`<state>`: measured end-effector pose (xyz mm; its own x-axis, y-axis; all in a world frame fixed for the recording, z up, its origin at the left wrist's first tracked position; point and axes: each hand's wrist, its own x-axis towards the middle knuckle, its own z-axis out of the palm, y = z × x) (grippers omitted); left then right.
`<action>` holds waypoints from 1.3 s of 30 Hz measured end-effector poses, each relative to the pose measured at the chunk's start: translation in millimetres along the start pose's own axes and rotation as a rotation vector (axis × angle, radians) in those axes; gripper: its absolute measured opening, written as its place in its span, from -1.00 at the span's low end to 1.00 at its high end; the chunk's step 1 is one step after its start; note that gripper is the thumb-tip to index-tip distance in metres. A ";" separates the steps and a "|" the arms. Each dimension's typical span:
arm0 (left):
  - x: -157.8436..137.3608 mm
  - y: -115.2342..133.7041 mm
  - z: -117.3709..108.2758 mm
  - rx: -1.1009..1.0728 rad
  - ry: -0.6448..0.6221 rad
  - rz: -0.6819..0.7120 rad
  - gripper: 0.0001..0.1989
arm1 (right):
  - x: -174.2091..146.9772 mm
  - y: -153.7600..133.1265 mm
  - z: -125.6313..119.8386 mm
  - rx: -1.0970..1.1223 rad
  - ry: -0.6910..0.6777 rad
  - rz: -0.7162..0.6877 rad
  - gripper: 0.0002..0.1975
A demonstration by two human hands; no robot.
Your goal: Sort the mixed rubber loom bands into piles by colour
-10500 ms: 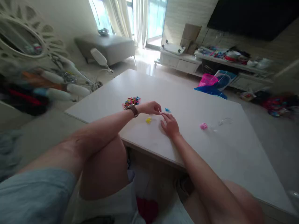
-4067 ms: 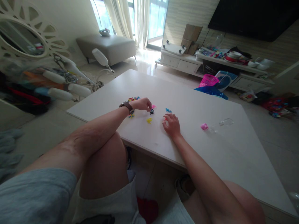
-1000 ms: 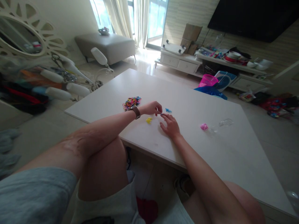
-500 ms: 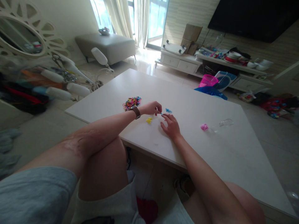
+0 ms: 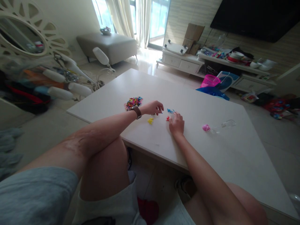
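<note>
My left hand [image 5: 155, 107], a brown-strapped watch [image 5: 136, 112] on its wrist, hovers over the table with bent fingers pinched around something tiny and dark. Beside its wrist lies a heap of small multicoloured loop-like pieces [image 5: 133, 102]. A little yellow cluster [image 5: 150, 120] is below that hand. My right hand [image 5: 177, 123] rests on the table, fingers curled, fingertips at the edge of a small blue cluster [image 5: 170, 110], apparently pinching a blue piece there. Close by its thumb sits a small red cluster [image 5: 167, 118].
On the white table [image 5: 222, 162], a pink rounded object [image 5: 206, 127] and a clear plastic piece [image 5: 228, 123] lie to the right. The near table edge runs above my legs. A lamp with white shades [image 5: 79, 89] stands left; a pink basket [image 5: 210, 81] stands beyond.
My hands have moved apart. The right hand shifted right, from my left fingertips to the blue cluster, uncovering the red cluster. My left hand stayed nearly in place.
</note>
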<state>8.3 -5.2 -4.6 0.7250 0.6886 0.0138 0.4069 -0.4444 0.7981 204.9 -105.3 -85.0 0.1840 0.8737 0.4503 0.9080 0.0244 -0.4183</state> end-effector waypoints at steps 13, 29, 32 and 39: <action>0.6 -0.6 1.7 -0.067 0.019 -0.010 -0.83 | -7.3 -16.3 -19.6 0.021 -0.120 -0.354 -0.73; 0.9 3.9 4.1 -0.016 0.061 0.017 -0.86 | -5.3 -10.4 -11.9 0.006 0.012 -0.138 -0.57; -1.4 7.0 2.1 -0.012 0.061 -0.002 -0.85 | -2.5 -3.6 -3.6 0.007 0.057 -0.013 -0.55; -3.3 10.4 -0.7 0.008 0.053 -0.017 -0.86 | -1.0 -2.9 -1.6 -0.071 -0.081 0.019 -0.58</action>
<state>9.7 -11.7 4.1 0.6876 0.7254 0.0318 0.4235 -0.4363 0.7939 202.7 -107.0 -82.9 0.1734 0.9100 0.3767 0.9296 -0.0248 -0.3678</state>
